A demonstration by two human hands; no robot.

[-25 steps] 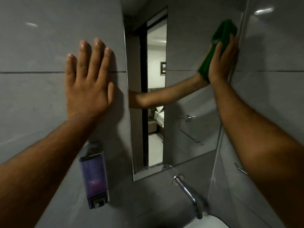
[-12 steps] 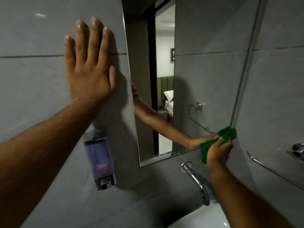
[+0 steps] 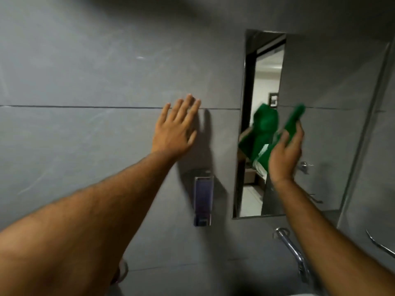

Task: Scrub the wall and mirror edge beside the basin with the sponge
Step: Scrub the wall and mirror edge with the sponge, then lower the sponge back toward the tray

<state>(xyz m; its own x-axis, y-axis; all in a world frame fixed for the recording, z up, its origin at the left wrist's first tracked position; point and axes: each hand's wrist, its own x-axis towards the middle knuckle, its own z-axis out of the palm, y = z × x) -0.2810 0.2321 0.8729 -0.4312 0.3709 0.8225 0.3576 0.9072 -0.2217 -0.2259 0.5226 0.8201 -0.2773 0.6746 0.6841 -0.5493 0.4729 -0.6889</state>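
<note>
Fingers of my right hand (image 3: 285,154) curl round the sponge (image 3: 287,130), a green one, so this grip is closed on it, with the far end sticking up past my fingertips. The sponge sits in front of the mirror (image 3: 263,124), roughly at mid-height and toward its left half; the picture is smeared with motion there, so I cannot tell whether it is pressed to the glass or held just off it. Its green reflection shows beside it in the glass.

My left hand (image 3: 174,130) holds nothing. It is spread, fingers reaching up to the grout line on the wall (image 3: 85,135), apparently flat against the tile as a brace, though the blur leaves the contact uncertain. It lies just left of the mirror's left edge, above the soap dispenser (image 3: 203,201) fixed to the wall.

Below the mirror's bottom edge the tap (image 3: 292,251) juts out, with only a pale sliver of basin at the lower border. At the right, past the mirror's right edge, the side wall carries a rail (image 3: 379,244).

As to progress, I judge the scrubbing to be in mid-course. Faint streaks on the big tile to the left could be wipe marks or mere sheen; I cannot say which. No foam or wet band marks any mirror edge, so nothing proves a part finished. The left edge, the strip of wall around the dispenser and the bottom edge above the tap look like what I should count as remaining.
</note>
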